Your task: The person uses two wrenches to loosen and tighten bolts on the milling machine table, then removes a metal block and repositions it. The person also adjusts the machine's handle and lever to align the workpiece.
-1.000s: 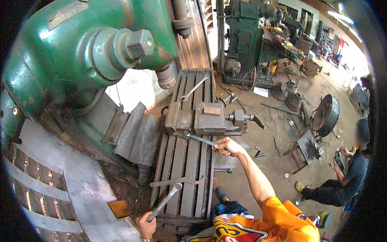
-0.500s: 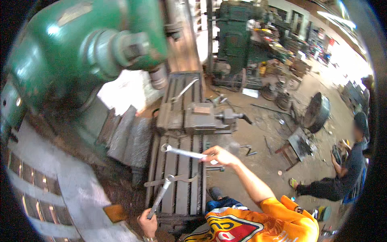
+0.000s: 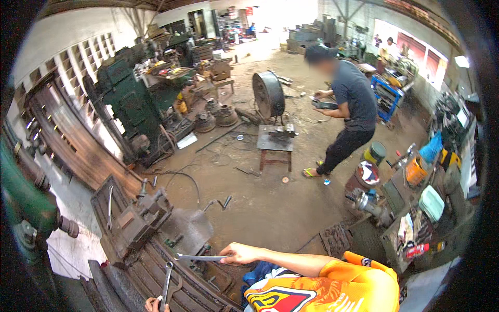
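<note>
One left hand (image 3: 152, 304), one right hand (image 3: 238, 254), three straight wrenches (image 3: 202, 258), plus one hooked spanner (image 3: 177, 285). Also one vise (image 3: 141, 221), one small stand (image 3: 275, 141), one big drum (image 3: 268, 93), two flanged hubs (image 3: 204, 122). One co-worker (image 3: 354, 99) nearby; way back it's blurry, but maybe three more people (image 3: 383, 52).

It is a machine workshop — wrenches (image 3: 200, 257) and a heavy vise (image 3: 148, 213) show at a slotted machine table (image 3: 143, 283), with a tall green machine (image 3: 125, 96) beyond. Round metal parts (image 3: 226, 115) and a big drum (image 3: 268, 96) stand on the stained floor (image 3: 249, 203) — and containers (image 3: 431, 203) crowd a second table (image 3: 398, 182) at the right.
</note>
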{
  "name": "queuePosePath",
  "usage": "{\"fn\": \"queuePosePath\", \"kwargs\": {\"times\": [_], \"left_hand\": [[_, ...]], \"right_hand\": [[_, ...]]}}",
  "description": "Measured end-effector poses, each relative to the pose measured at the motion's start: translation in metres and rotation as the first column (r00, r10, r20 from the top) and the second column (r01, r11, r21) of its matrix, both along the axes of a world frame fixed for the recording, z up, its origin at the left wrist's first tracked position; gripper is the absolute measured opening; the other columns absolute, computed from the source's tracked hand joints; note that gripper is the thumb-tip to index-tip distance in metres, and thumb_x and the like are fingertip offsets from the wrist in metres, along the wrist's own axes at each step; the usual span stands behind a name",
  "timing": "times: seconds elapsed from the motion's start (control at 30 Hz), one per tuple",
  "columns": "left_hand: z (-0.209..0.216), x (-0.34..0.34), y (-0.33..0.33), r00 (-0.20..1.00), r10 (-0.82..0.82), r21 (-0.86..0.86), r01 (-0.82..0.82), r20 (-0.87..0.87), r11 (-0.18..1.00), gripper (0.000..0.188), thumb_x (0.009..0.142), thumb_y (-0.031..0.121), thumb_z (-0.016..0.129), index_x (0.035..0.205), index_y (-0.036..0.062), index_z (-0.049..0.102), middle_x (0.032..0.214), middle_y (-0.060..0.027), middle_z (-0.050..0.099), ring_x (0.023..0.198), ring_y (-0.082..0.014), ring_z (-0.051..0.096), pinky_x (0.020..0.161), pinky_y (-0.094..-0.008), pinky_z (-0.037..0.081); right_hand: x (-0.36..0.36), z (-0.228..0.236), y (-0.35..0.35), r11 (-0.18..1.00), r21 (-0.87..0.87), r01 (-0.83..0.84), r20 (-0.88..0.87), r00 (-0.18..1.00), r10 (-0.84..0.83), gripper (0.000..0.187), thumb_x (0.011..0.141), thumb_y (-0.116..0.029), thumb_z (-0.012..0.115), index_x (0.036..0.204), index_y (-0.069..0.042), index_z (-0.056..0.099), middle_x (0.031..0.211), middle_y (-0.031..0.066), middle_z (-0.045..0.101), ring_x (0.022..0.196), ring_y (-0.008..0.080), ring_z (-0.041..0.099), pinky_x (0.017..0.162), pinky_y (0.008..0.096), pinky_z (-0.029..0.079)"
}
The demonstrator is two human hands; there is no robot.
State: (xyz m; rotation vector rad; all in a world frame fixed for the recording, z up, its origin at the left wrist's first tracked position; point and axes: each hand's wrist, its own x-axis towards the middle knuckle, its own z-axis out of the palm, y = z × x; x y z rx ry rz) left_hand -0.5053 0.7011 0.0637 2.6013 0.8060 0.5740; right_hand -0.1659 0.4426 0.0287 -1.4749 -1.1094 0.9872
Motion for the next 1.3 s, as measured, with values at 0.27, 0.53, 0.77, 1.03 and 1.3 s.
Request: {"fn": "queuePosePath", "kwargs": {"times": [0.27,0.53,0.77,1.03,1.3], "left_hand": [[0.006,-0.007,-0.004,0.994,-0.036,-0.120,0.024,-0.099,0.993,0.035,0.085,0.001,0.063,0.120,0.0027,0.061,0.111,-0.0167,0.061,0.108,-0.0373,0.054,0.095,-0.0431,0.044],[-0.016,-0.026,-0.045,0.988,0.149,0.005,-0.149,-0.049,0.989,0.049,0.072,0.000,0.069,0.120,0.0012,0.059,0.104,-0.0214,0.059,0.098,-0.0411,0.054,0.086,-0.0496,0.042],[-0.037,-0.073,-0.113,0.909,0.415,-0.009,-0.415,-0.038,0.910,0.042,0.079,-0.005,0.064,0.119,-0.0006,0.053,0.109,-0.0195,0.056,0.103,-0.0392,0.051,0.089,-0.0482,0.042],[-0.033,-0.061,-0.152,0.792,0.609,-0.024,-0.609,0.030,0.793,0.044,0.076,-0.005,0.067,0.119,-0.0015,0.055,0.106,-0.0189,0.058,0.100,-0.0397,0.053,0.087,-0.0481,0.043],[-0.031,-0.072,-0.156,0.738,0.673,-0.172,-0.659,0.040,0.733,0.052,0.073,0.004,0.076,0.120,-0.0004,0.055,0.104,-0.0158,0.057,0.101,-0.0355,0.055,0.088,-0.0456,0.044]], "right_hand": [[-0.029,-0.030,-0.093,0.914,-0.330,0.237,-0.185,0.933,-0.309,0.036,0.096,-0.030,0.062,0.109,0.003,0.067,0.070,0.0001,0.058,0.062,0.0080,0.048,0.057,0.0275,0.041],[-0.012,-0.002,-0.069,0.932,-0.299,0.205,-0.161,0.952,-0.261,0.035,0.097,-0.031,0.058,0.111,-0.001,0.066,0.065,0.0002,0.057,0.056,0.0087,0.050,0.050,0.0283,0.042],[-0.032,0.023,0.036,0.981,-0.194,-0.012,-0.185,0.982,-0.025,0.029,0.098,-0.022,0.055,0.116,0.000,0.061,0.063,-0.0026,0.052,0.054,0.0066,0.045,0.048,0.0240,0.037],[-0.086,0.010,0.174,0.999,-0.049,-0.020,-0.333,0.943,0.002,0.049,0.099,-0.015,0.054,0.144,0.002,0.040,0.071,-0.0008,0.053,0.057,0.0076,0.048,0.052,0.0251,0.041],[-0.113,-0.013,0.226,0.997,-0.002,0.073,-0.390,0.918,-0.068,0.047,0.101,-0.016,0.051,0.145,-0.005,0.042,0.068,-0.0007,0.051,0.055,0.0074,0.048,0.050,0.0259,0.040]]}}
